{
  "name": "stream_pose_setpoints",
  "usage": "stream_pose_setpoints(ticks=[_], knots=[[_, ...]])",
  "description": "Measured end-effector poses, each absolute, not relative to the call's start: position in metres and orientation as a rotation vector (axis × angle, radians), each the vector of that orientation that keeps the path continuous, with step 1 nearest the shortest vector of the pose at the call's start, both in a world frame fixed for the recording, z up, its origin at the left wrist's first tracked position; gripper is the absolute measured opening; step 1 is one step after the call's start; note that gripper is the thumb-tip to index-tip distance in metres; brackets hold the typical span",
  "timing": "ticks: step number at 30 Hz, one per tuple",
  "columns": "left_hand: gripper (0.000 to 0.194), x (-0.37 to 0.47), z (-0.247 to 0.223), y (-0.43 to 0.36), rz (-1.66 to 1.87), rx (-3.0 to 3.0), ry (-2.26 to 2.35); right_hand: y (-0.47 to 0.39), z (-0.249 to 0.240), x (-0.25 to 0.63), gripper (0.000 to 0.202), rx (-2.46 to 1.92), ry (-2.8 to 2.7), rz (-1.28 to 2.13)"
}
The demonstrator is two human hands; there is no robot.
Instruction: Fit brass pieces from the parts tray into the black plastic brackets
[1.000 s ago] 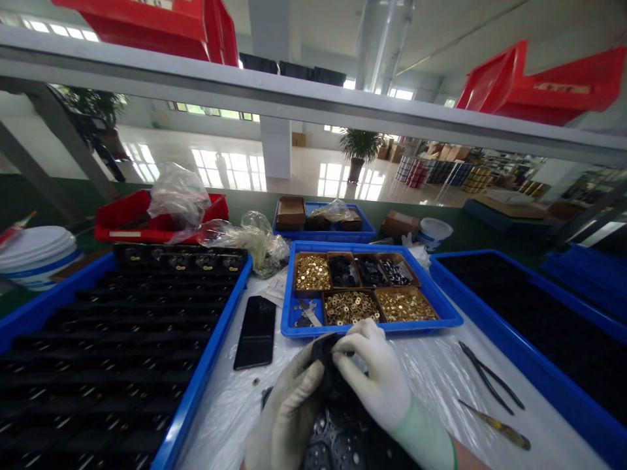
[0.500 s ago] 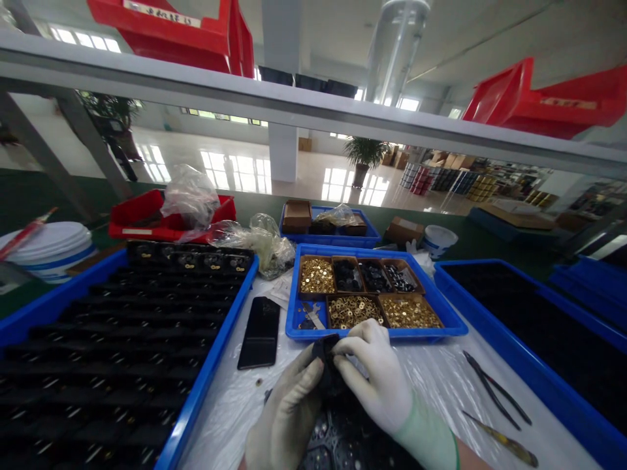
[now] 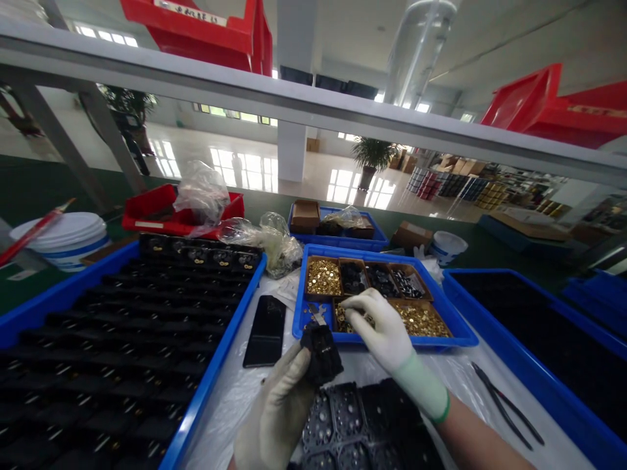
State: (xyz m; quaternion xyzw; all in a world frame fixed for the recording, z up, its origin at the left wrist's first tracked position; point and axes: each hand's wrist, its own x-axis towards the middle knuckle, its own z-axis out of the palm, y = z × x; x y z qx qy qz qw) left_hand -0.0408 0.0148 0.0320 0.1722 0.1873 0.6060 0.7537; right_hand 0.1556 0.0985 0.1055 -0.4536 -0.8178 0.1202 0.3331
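Observation:
My gloved left hand (image 3: 281, 405) grips a small black plastic housing (image 3: 322, 356), tilted up in front of the parts tray. Over the tray's near middle box, which holds brass-coloured pieces (image 3: 341, 316), hangs my gloved right hand (image 3: 379, 326). Its fingers are bent and apart, and no part shows between them. Below both hands several black moulded housings (image 3: 347, 411) lie in rows on the plastic-covered table. A blue tray (image 3: 460, 341) bears cardboard boxes of brass pieces and small black parts, with a flat metal wrench (image 3: 319, 316) in its left corner.
A large blue tray (image 3: 210, 365) of black housings fills the left, and another blue tray (image 3: 519, 333) stands at right. A black phone (image 3: 265, 331) lies beside the left tray. Pliers (image 3: 507, 405) lie at right. A shelf (image 3: 313, 98) with red bins crosses above.
My right hand has left the black housing and moved up over the box of brass pieces. My left hand keeps the housing, now more exposed. The view has shifted slightly.

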Motion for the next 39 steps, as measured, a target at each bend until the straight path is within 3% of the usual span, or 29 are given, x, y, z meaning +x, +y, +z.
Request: stream_pose_setpoints(ticks=[5, 10, 16, 24, 28, 31, 39], knots=[[0.035, -0.044, 0.038, 0.021, 1.336, 0.275, 0.452, 0.174, 0.12, 0.149, 0.021, -1.722, -2.365, 0.074], [0.022, -0.044, 0.031, 0.021, 1.358, 0.242, 0.402, 0.218, 0.116, 0.13, 0.019, -1.884, -2.475, -0.017], [0.041, -0.044, 0.03, 0.021, 1.412, 0.202, 0.527, 0.235, 0.108, 0.107, 0.025, -1.986, -2.612, -0.121], [0.028, -0.046, 0.024, 0.023, 1.412, 0.137, 0.459, 0.241, 0.102, 0.1, 0.028, -2.041, -2.557, -0.046], [0.026, -0.047, 0.021, 0.023, 1.413, 0.152, 0.434, 0.235, 0.106, 0.105, 0.016, -1.969, -2.399, 0.083], [0.022, -0.047, 0.02, 0.024, 1.393, 0.125, 0.438, 0.215, 0.116, 0.11, 0.02, -1.791, -2.297, 0.217], [0.019, -0.048, 0.029, 0.027, 1.338, 0.182, 0.253, 0.097, 0.124, 0.122, 0.015, -1.153, -2.061, 0.555]])
